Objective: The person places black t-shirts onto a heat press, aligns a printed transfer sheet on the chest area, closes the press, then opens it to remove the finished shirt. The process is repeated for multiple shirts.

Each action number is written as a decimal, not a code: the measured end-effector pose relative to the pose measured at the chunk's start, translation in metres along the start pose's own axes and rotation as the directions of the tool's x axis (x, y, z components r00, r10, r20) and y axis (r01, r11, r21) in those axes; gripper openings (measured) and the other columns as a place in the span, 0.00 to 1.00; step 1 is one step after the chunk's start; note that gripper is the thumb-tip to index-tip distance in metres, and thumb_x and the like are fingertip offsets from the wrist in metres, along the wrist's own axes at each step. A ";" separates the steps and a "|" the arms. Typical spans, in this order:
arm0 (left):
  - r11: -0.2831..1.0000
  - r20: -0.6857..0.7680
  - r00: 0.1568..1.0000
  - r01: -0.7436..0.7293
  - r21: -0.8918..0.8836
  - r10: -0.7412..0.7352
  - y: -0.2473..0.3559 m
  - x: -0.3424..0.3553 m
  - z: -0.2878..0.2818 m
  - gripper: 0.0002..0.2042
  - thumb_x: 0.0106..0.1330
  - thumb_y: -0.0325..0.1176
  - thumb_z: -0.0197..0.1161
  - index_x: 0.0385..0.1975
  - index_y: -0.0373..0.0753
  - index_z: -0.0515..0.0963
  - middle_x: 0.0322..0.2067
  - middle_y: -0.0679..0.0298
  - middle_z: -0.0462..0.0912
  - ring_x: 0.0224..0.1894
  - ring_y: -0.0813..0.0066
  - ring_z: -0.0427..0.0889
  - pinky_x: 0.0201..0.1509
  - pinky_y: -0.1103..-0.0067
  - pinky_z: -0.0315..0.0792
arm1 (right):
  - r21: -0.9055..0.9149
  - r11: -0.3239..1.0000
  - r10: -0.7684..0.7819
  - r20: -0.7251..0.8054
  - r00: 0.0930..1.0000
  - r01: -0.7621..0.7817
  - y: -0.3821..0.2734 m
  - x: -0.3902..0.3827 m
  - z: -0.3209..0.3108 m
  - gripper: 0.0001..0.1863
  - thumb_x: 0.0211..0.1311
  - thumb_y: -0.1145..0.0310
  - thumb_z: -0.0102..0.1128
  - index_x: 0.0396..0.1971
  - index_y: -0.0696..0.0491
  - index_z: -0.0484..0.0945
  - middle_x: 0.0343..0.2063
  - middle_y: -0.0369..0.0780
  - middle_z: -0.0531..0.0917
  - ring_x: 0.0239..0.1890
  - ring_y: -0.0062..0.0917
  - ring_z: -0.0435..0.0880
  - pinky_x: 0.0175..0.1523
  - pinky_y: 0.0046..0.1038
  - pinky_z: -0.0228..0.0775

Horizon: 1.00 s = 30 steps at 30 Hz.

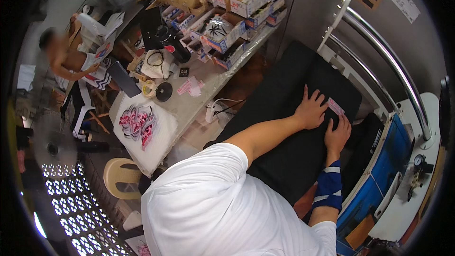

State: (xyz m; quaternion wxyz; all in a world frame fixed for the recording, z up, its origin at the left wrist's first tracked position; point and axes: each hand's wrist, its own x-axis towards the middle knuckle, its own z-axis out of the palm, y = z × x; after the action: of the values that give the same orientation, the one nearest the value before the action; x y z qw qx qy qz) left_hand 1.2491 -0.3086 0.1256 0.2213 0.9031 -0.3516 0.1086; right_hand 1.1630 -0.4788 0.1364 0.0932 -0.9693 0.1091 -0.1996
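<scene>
L hand (pixel 310 111): flat, fingers spread wide, palm down on black cloth (pixel 284 114); holds nothing; fingertips touch near end of pink label (pixel 336 107).
R hand (pixel 337 135): flat, open, pressed on cloth just below label; fingertips at label's edge; blue-white wrist wrap (pixel 329 187) behind it on forearm.
Pink label: small strip, lies on cloth betw. both hands' fingertips, tilted.
Black cloth: spread over surface under both hands.
Far L of hands: white surface (pixel 189 104) w/ tape rolls (pixel 156 89), pink-white printed pieces (pixel 137 122), open cardboard boxes (pixel 227 14).
R of hands: chrome rails (pixel 393 66), blue machine panel (pixel 388 161).
Other person (pixel 71 61): far L, well apart.
</scene>
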 end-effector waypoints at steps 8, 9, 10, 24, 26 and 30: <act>1.000 0.007 1.000 0.006 0.009 -0.006 0.001 0.004 0.000 0.26 0.68 0.47 0.60 0.65 0.43 0.77 0.65 0.51 0.71 0.74 0.45 0.63 0.75 0.28 0.38 | -0.018 1.000 0.014 0.013 1.000 -0.014 0.006 0.001 0.005 0.26 0.73 0.55 0.59 0.62 0.56 0.77 0.66 0.45 0.77 0.70 0.45 0.70 0.76 0.47 0.58; 1.000 0.012 1.000 0.004 -0.001 -0.004 0.003 0.004 -0.001 0.26 0.68 0.47 0.60 0.65 0.43 0.77 0.65 0.51 0.71 0.74 0.45 0.63 0.75 0.28 0.38 | -0.014 1.000 0.013 0.012 1.000 -0.013 0.007 0.001 0.004 0.26 0.73 0.55 0.59 0.62 0.56 0.77 0.66 0.45 0.77 0.70 0.45 0.70 0.76 0.46 0.58; 1.000 0.016 1.000 0.007 -0.005 -0.007 0.002 0.004 -0.003 0.26 0.68 0.47 0.60 0.65 0.43 0.77 0.65 0.52 0.71 0.74 0.46 0.63 0.75 0.28 0.38 | -0.013 1.000 0.010 0.013 1.000 -0.010 0.007 0.001 0.005 0.26 0.73 0.55 0.59 0.63 0.56 0.77 0.66 0.45 0.77 0.70 0.45 0.70 0.76 0.46 0.58; 1.000 -0.020 1.000 0.003 0.016 -0.003 0.002 0.001 0.003 0.26 0.67 0.47 0.62 0.63 0.44 0.79 0.64 0.52 0.72 0.74 0.47 0.63 0.75 0.28 0.38 | -0.011 1.000 -0.016 -0.007 1.000 0.015 0.012 -0.002 0.008 0.26 0.73 0.54 0.60 0.62 0.54 0.78 0.66 0.44 0.77 0.70 0.45 0.71 0.75 0.46 0.58; 1.000 -0.016 1.000 0.001 0.007 -0.001 0.003 0.002 0.002 0.26 0.67 0.47 0.62 0.63 0.44 0.79 0.64 0.52 0.72 0.73 0.47 0.63 0.75 0.28 0.38 | -0.005 1.000 -0.023 -0.014 1.000 0.023 0.013 -0.002 0.007 0.25 0.72 0.54 0.60 0.62 0.55 0.78 0.66 0.44 0.77 0.69 0.45 0.71 0.75 0.46 0.59; 1.000 -0.001 1.000 0.004 -0.002 -0.004 0.003 0.002 0.001 0.26 0.67 0.47 0.62 0.64 0.44 0.78 0.63 0.52 0.72 0.73 0.47 0.63 0.75 0.29 0.39 | -0.015 1.000 -0.009 -0.007 1.000 0.009 0.012 -0.002 0.006 0.25 0.72 0.54 0.60 0.61 0.55 0.78 0.66 0.44 0.78 0.69 0.45 0.72 0.74 0.46 0.60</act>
State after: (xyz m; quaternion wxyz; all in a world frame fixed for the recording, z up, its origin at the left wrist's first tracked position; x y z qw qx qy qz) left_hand 1.2486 -0.3126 0.1261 0.2226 0.9034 -0.3501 0.1083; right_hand 1.1619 -0.4895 0.1272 0.0848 -0.9697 0.1064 -0.2028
